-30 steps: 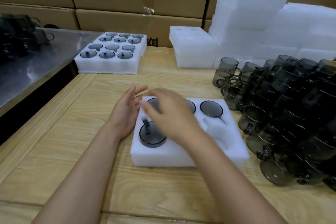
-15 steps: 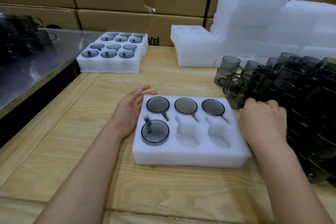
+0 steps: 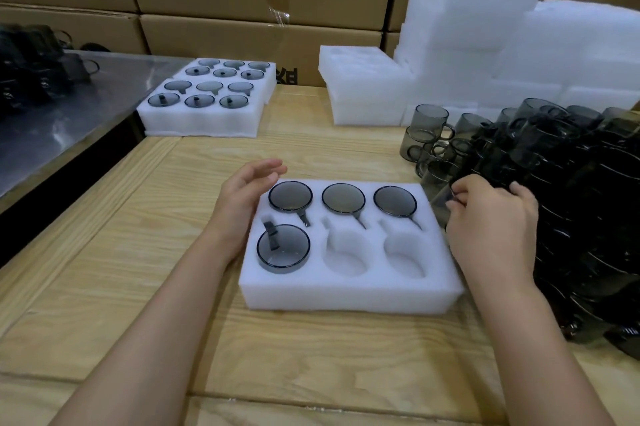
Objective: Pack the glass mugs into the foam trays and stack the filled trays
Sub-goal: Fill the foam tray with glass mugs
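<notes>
now the foam tray (image 3: 346,290) lies mid-surface with four glass mugs (image 3: 290,196) in its far row and 7 o'clock pocket. the left hand (image 3: 242,197), fingers loosely straight, rests at its 10 o'clock corner. the right hand (image 3: 491,218) grips a loose mug (image 3: 439,200) at 3 o'clock, half hidden by fingers; the dark pile (image 3: 571,200) beyond merges together, cut off at the frame edge.

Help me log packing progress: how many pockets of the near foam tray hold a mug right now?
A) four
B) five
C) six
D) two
A: in the near tray, three mugs fill the back row and a fourth mug sits front left; the other two front pockets are empty.
</notes>
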